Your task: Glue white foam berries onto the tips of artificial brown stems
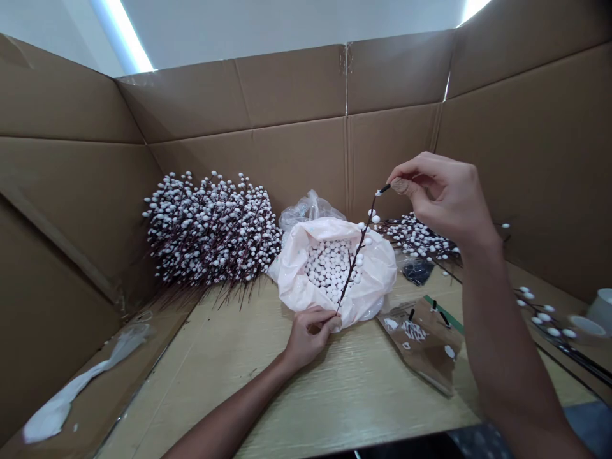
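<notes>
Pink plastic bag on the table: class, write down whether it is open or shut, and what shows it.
Open: the pink plastic bag has its rim rolled outward, and the white balls inside lie exposed from above.

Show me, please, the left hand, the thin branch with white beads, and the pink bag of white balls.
left hand [308,338], head view, back of the hand
thin branch [354,262], head view, dark stem
pink bag [292,287], head view, folded rim

Your left hand is low, fingers curled shut. Your right hand is raised well above it, thumb and forefinger pinched together.
</notes>
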`<state>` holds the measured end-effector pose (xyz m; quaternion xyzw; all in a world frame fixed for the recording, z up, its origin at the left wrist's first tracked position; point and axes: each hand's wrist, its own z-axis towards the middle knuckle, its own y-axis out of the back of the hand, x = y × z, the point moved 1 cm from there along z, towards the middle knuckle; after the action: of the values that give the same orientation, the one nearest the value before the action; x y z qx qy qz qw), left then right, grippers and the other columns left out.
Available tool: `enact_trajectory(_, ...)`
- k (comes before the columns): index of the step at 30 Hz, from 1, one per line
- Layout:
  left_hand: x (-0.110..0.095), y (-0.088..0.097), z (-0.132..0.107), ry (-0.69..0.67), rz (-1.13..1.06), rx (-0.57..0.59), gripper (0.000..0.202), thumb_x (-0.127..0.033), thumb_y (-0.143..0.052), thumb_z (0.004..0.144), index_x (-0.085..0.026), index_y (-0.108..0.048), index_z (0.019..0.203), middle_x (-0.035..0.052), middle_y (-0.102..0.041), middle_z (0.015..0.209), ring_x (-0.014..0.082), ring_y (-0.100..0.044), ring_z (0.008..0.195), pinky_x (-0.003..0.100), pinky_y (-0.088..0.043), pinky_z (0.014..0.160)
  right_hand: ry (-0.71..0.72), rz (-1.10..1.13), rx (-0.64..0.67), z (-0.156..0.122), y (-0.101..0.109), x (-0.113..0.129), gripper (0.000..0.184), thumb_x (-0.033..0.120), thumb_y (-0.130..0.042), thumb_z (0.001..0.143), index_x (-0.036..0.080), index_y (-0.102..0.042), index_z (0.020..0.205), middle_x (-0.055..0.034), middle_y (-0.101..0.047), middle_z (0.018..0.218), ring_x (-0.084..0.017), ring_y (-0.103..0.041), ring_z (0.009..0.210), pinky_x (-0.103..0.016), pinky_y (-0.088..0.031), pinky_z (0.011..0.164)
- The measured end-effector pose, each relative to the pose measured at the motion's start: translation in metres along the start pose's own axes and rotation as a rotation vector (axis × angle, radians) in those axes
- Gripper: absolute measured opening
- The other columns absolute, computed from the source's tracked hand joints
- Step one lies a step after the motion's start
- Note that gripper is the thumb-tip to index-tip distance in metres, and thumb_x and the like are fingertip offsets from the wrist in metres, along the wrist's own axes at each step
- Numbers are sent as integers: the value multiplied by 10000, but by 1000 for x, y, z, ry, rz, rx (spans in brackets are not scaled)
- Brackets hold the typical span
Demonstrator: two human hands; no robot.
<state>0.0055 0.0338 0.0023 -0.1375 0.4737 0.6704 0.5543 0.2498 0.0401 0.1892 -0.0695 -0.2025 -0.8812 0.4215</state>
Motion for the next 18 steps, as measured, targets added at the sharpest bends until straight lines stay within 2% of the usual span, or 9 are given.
enact_trajectory(18,1,0,0,7,-3,-4,190,-212,-602,813,-116,-766,806,107,-726,714,176,-635,649,261,-478,590,1,-44,26,0,1,-1,189,101,-540,796,257,-647,786,-27,-628,801,-202,-580,744,-355,-442,623)
